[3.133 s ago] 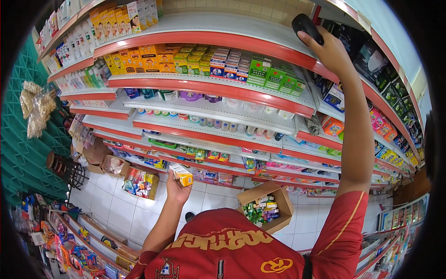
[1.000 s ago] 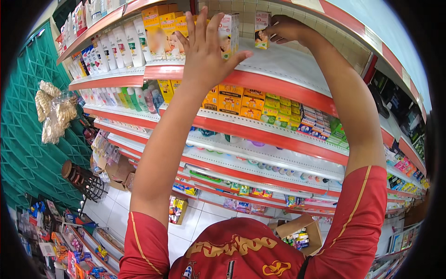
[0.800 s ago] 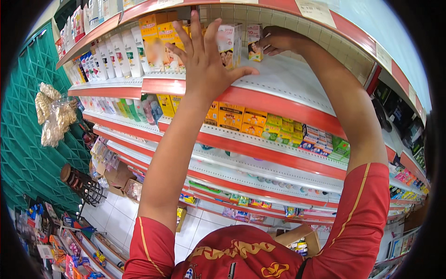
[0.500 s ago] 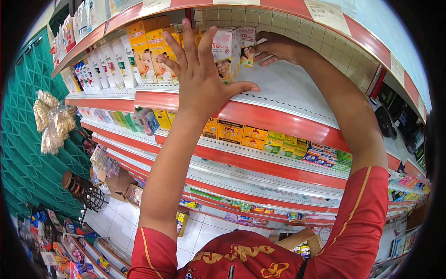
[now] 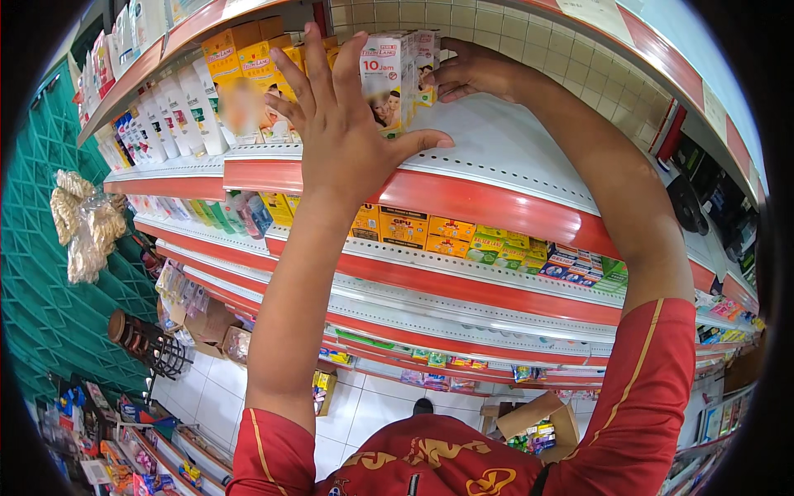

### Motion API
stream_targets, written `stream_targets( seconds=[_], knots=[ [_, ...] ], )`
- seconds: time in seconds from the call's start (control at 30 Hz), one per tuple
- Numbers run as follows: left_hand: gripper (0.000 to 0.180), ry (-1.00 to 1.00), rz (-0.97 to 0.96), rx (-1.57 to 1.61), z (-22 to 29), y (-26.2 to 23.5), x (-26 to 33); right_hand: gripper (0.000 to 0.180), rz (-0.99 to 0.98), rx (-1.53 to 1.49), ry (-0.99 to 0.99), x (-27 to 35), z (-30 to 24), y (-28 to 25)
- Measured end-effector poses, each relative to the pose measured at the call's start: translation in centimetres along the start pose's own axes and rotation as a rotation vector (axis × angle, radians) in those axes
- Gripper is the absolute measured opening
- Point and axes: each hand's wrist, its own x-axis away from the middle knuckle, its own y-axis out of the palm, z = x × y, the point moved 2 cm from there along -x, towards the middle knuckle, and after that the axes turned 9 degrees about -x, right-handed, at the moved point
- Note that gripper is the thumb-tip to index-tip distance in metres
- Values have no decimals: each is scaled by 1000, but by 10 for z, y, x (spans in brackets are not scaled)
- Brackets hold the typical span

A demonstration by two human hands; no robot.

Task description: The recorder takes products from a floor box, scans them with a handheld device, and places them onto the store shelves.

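Note:
My left hand [image 5: 347, 153] is raised before the upper shelf with its fingers spread and thumb stretched out to the right. It holds nothing that I can see. Beside its fingers stands a white and pink carton [image 5: 387, 87] with a picture on its lower front. Farther back and right is a similar white and yellow carton [image 5: 425, 62]. My right hand [image 5: 471, 73] reaches in from the right, its bent fingers round that rear carton's right edge. Yellow-orange boxes [image 5: 266, 70] stand left of my left hand, partly hidden by its fingers.
White tubes [image 5: 194, 107] line the shelf's left part. Red-edged shelves [image 5: 496, 204] run below, with orange boxes [image 5: 404, 230] and green-yellow boxes [image 5: 496, 248]. An upper shelf edge [image 5: 157, 62] overhangs. An opened cardboard box [image 5: 538, 422] with goods is low at right.
My right hand has moved left, and its fingers now overlap the rear carton's edge. The view has shifted slightly; my left hand stays spread near the front carton.

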Motion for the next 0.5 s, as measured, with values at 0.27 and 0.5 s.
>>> stream_targets(
  seconds=[0.27,0.5],
  knots=[
    [133,-2,-18,-12,0,0,0,82,-52,-115,-24,-3,7,2],
    [131,-15,-27,-18,1,-1,1,100,-99,-164,-59,-3,7,5]
  ],
)
